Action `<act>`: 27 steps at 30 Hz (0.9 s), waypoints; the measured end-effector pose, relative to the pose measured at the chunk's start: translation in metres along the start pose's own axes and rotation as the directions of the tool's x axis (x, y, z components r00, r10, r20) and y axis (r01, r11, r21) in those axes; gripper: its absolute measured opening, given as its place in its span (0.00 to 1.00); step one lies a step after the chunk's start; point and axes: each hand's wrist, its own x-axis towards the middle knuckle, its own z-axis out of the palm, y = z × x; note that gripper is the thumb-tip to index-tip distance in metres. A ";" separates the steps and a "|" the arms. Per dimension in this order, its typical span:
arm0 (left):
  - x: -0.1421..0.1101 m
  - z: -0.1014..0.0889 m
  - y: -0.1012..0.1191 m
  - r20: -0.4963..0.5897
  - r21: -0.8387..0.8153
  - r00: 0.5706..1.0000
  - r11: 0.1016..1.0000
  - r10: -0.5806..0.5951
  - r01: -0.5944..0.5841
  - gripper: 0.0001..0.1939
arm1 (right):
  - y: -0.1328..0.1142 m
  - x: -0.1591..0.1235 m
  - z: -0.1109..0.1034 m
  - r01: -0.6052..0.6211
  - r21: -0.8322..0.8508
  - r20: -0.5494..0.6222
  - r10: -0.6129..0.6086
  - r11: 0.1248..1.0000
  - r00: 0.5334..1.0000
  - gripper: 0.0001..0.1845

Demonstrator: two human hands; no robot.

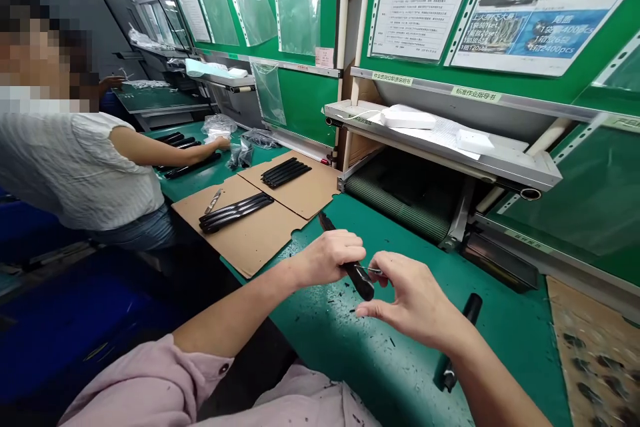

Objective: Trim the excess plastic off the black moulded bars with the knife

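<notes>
My left hand (331,255) is wrapped round a long black plastic part (359,277), which runs from its far tip near the cardboard to its near end below my fingers. My right hand (411,300) pinches a small thin metal blade (374,271) against the near end of that part. Black shavings (333,297) are scattered over the green bench top (380,360) beneath both hands. Another black part (457,341) lies on the bench, partly hidden under my right wrist.
Two cardboard sheets (250,240) at the left carry rows of black parts (235,211) and a small knife (214,200). A co-worker (75,167) at the left reaches to more parts. A conveyor (405,193) runs under a shelf (450,140). Another cardboard sheet (595,347) lies at the right.
</notes>
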 end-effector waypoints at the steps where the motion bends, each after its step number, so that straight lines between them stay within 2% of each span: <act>1: 0.004 -0.003 -0.001 0.013 0.042 0.999 0.999 0.034 -0.034 0.15 | 0.001 0.001 -0.002 0.018 -0.010 0.018 -0.018 1.000 1.000 0.28; 5: 0.013 -0.006 -0.003 0.032 0.109 0.995 0.989 0.095 -0.098 0.16 | 0.004 0.001 -0.005 0.076 0.025 0.048 -0.077 0.997 0.996 0.30; 8: 0.013 -0.001 -0.004 0.045 0.080 0.995 0.993 0.083 -0.087 0.15 | 0.009 0.000 -0.001 0.100 0.059 0.004 -0.100 0.993 0.995 0.32; 12: 0.011 0.006 -0.005 0.050 -0.014 0.999 1.000 0.004 -0.004 0.15 | 0.018 -0.001 0.011 0.104 0.015 -0.131 -0.101 0.994 0.986 0.32; 18: 0.006 0.021 -0.003 -0.011 -0.246 0.982 0.952 -0.189 0.180 0.12 | 0.032 0.000 0.027 0.097 -0.154 -0.322 -0.143 0.983 0.936 0.28; 20: 0.004 0.027 0.001 -0.025 -0.324 0.956 0.907 -0.294 0.270 0.13 | 0.035 0.003 0.031 0.070 -0.214 -0.396 -0.152 0.974 0.905 0.28; 23: 0.002 0.035 0.013 0.000 -0.432 0.889 0.802 -0.457 0.412 0.16 | 0.037 0.009 0.037 0.009 -0.286 -0.508 -0.159 0.958 0.846 0.29; 25: 0.001 0.038 0.023 0.083 -0.507 0.823 0.688 -0.561 0.520 0.14 | 0.039 0.015 0.041 -0.049 -0.328 -0.566 -0.155 0.943 0.809 0.28; 27: 0.002 0.038 0.032 0.217 -0.573 0.733 0.524 -0.644 0.630 0.07 | 0.042 0.020 0.046 -0.113 -0.375 -0.596 -0.146 0.920 0.789 0.28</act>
